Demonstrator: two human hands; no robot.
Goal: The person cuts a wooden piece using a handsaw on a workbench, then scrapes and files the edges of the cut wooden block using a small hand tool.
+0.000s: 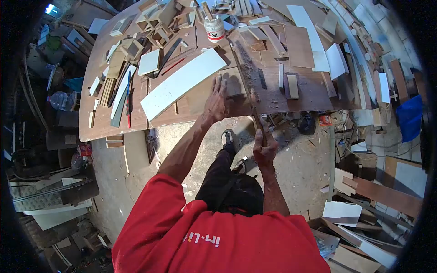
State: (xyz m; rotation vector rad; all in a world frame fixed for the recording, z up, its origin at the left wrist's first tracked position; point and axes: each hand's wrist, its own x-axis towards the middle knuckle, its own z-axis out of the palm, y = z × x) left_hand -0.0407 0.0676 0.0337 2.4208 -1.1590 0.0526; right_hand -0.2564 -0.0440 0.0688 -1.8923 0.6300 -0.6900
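My left hand (216, 101) lies on a thin brown board (195, 101) near the table's front edge, fingers stretched forward. A long white panel (184, 83) slants to the left of that hand. Just off the front edge, my right hand (266, 150) is closed around the near end of a long, narrow handsaw (244, 84), seen almost edge-on. Its far end reaches forward over the table, along the right side of the brown board. The contact between blade and board cannot be made out. Sawdust (248, 61) lies along the saw's right side.
The brown table (273, 105) bears a white tub (214, 30), a red pencil (173, 66), several wood offcuts (292, 86) and white strips (306, 32). Wooden frames (154, 18) pile up at the back left. Scrap boards (387, 193) crowd the floor at right.
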